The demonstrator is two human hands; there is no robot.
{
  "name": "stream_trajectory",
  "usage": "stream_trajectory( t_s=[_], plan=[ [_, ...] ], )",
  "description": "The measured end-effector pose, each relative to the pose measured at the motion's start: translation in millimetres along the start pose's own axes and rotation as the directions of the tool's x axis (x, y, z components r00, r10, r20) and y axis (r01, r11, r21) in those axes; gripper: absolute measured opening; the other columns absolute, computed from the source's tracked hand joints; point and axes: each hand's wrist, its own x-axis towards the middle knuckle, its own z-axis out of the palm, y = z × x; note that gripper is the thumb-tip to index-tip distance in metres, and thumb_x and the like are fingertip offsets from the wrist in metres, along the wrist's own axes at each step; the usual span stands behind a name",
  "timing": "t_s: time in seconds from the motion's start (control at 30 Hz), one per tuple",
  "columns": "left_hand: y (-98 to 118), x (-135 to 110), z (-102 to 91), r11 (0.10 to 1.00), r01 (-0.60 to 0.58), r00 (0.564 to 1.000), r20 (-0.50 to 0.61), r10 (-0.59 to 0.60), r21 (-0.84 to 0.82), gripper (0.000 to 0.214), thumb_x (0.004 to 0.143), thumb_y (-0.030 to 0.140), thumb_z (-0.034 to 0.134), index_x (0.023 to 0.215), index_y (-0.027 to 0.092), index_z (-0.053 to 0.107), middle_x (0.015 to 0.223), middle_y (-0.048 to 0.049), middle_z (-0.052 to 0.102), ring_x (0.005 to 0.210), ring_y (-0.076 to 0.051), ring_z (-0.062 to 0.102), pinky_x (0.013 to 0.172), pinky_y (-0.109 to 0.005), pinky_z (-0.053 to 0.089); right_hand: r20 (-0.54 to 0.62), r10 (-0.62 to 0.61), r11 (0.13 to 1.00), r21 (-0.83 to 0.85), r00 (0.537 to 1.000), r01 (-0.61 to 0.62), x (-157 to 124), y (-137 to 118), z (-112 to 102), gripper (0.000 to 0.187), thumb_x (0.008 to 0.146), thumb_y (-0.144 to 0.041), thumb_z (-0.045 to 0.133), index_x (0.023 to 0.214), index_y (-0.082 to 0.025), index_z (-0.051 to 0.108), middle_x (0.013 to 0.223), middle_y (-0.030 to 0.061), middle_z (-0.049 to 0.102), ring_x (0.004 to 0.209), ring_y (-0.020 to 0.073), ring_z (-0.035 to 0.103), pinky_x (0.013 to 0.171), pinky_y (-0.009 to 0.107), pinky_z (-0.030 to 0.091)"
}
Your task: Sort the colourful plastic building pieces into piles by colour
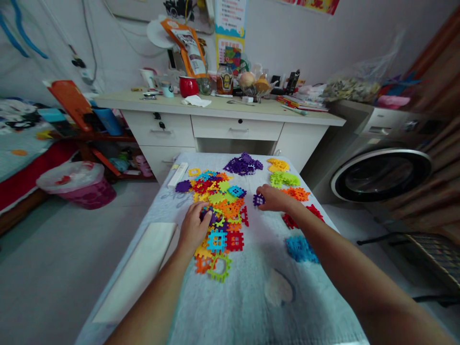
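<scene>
Between the fingers of the right hand (273, 199) sat a purple tile (258, 200), clamped, squarish. Purple heap (242, 166) lay beyond those fingers, slightly left; right hand was nearer. Left hand (193, 224) was on the mixed pile (220, 198); couldn't tell its grip.

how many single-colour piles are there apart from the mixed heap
6: purple pile at the far end; down the right side, yellow pile, green pile, orange pile, red pile, blue pile. The right arm partly covers red and may hide more.
</scene>
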Motion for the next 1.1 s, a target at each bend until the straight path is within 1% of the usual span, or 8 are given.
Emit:
stream_trajectory(
  t_s=[0.13, 0.3, 0.4, 0.5, 0.77, 0.83, 1.0, 1.1],
  plan=[
    [1.5, 0.4, -0.2, 1.000, 0.007, 1.000, -0.005, -0.007, -0.014, 0.028, 0.086, 0.036, 0.051, 0.108, 0.022, 0.061, 0.117, -0.0073, 0.062, 0.115, -0.023, 0.057, 0.106, -0.042, 0.043, -0.166, 0.142, 0.987, 0.102, 0.976, -0.127, 46.1, 14.5, -5.0, 0.049, 0.077, -0.031, 0.069, 0.121, -0.013, 0.057, 0.116, 0.0136, 0.060, 0.100, 0.0220, 0.060, 0.087, 0.028, 0.046],
    [2.8, 0.4, -1.0, 1.000, 0.016, 1.000, -0.007, -0.016, -0.021, 0.028, 0.086, 0.036, 0.052, 0.108, 0.022, 0.062, 0.118, -0.0075, 0.062, 0.115, -0.023, 0.057, 0.105, -0.042, 0.044, -0.316, 0.329, 0.932, 0.261, 0.890, -0.252, 99.9, 19.5, -4.2, 0.050, 0.077, -0.031, 0.067, 0.123, -0.013, 0.057, 0.120, 0.0141, 0.059, 0.103, 0.0219, 0.060, 0.091, 0.029, 0.047],
    [2.9, 0.5, -0.9, 1.000, 0.020, 1.000, -0.009, -0.020, -0.021, 0.028, 0.086, 0.036, 0.052, 0.108, 0.022, 0.063, 0.118, -0.0080, 0.062, 0.115, -0.023, 0.057, 0.106, -0.043, 0.043, -0.341, 0.410, 0.894, 0.334, 0.846, -0.299, 123.5, 19.3, -4.2, 0.049, 0.077, -0.029, 0.066, 0.123, -0.014, 0.057, 0.118, 0.0142, 0.059, 0.102, 0.0228, 0.060, 0.092, 0.030, 0.047],
    [3.2, 0.8, -0.5, 0.999, 0.025, 1.000, -0.016, -0.025, -0.026, 0.028, 0.085, 0.035, 0.053, 0.108, 0.023, 0.063, 0.119, -0.0078, 0.062, 0.116, -0.024, 0.058, 0.106, -0.044, 0.043, -0.332, 0.469, 0.861, 0.378, 0.818, -0.340, 141.7, 18.3, -4.6, 0.050, 0.077, -0.027, 0.065, 0.124, -0.013, 0.056, 0.119, 0.0155, 0.056, 0.104, 0.0236, 0.060, 0.092, 0.030, 0.047],
    [3.2, 0.9, 0.0, 0.999, 0.027, 0.999, -0.016, -0.027, -0.023, 0.027, 0.086, 0.036, 0.052, 0.109, 0.024, 0.063, 0.118, -0.0075, 0.063, 0.115, -0.024, 0.058, 0.105, -0.045, 0.044, -0.368, 0.575, 0.783, 0.508, 0.731, -0.359, 171.7, 16.1, -8.4, 0.051, 0.078, -0.022, 0.059, 0.127, -0.012, 0.053, 0.128, 0.0176, 0.050, 0.109, 0.0235, 0.058, 0.100, 0.031, 0.043],
    [2.8, 0.8, 0.1, 1.000, 0.023, 1.000, -0.015, -0.023, -0.020, 0.028, 0.087, 0.035, 0.052, 0.109, 0.024, 0.063, 0.118, -0.0075, 0.063, 0.116, -0.024, 0.058, 0.105, -0.045, 0.044, -0.372, 0.573, 0.778, 0.526, 0.730, -0.343, 174.8, 16.2, -6.6, 0.050, 0.079, -0.019, 0.056, 0.128, -0.012, 0.053, 0.128, 0.0175, 0.052, 0.111, 0.0229, 0.058, 0.101, 0.030, 0.042],
    [2.2, 0.2, 0.6, 1.000, 0.027, 1.000, -0.016, -0.027, -0.011, 0.028, 0.087, 0.035, 0.052, 0.110, 0.023, 0.063, 0.120, -0.0078, 0.063, 0.117, -0.024, 0.057, 0.106, -0.045, 0.043, -0.371, 0.504, 0.782, 0.579, 0.780, -0.229, 171.9, 16.9, 3.7, 0.048, 0.080, -0.012, 0.045, 0.127, -0.012, 0.056, 0.124, 0.0136, 0.060, 0.107, 0.0189, 0.062, 0.095, 0.028, 0.046],
    [2.7, 0.2, 0.4, 1.000, 0.026, 1.000, -0.013, -0.026, -0.010, 0.028, 0.087, 0.035, 0.052, 0.110, 0.023, 0.063, 0.119, -0.0079, 0.063, 0.116, -0.024, 0.057, 0.105, -0.045, 0.043, -0.409, 0.479, 0.765, 0.628, 0.776, -0.141, 162.7, 17.5, 8.7, 0.047, 0.080, -0.012, 0.043, 0.125, -0.013, 0.057, 0.124, 0.0119, 0.062, 0.104, 0.0169, 0.064, 0.093, 0.027, 0.047]
  ],
)
